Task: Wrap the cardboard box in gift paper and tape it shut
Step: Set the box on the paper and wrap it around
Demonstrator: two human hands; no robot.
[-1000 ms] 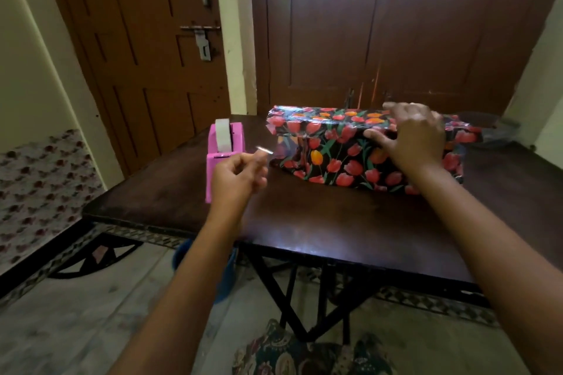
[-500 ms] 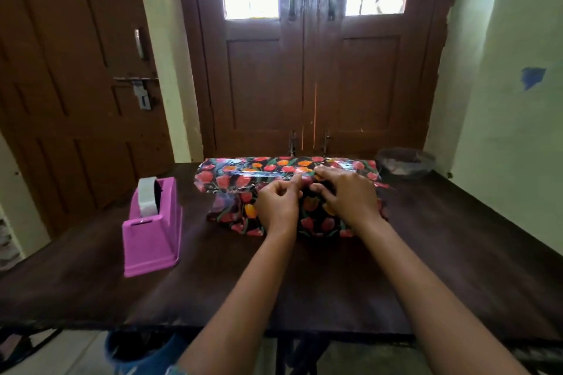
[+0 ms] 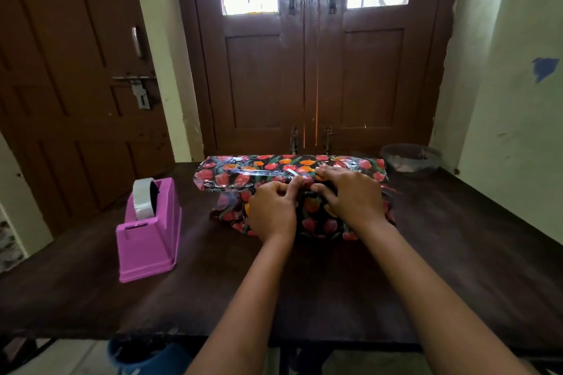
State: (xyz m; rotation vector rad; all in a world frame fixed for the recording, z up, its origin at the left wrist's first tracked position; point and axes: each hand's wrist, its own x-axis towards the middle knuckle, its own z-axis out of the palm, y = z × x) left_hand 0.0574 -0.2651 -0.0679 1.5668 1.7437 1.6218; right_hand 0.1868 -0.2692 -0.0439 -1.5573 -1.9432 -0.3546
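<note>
Your box sits mid-counter toward the far edge, just in front of the double door, already covered in black paper printed with red and orange tulips. Both hands are on its near upper edge: your left hand is curled, thumb and fingers pinched together at the seam, on what is probably a short piece of clear tape — too small and glossy to be sure — while your right hand lies flatter, fingers spread and pressing the paper down just beside it. The two hands nearly touch. Judging by the sheen and the glare along the top fold, the paper is slick and thin; it will likely slide under your fingertips and crease or tear if you drag it, so press straight down and smooth outward. The box underneath looks stiff enough to take firm pressure and is probably light, so keep one palm on top to stop it from skating on the counter. The left end looks loose and crumpled — hold the box by its long edges, not there. The pink dispenser stands to your left, well apart from the box, its clear roll upright. No brand, label or writing is readable anywhere.
</note>
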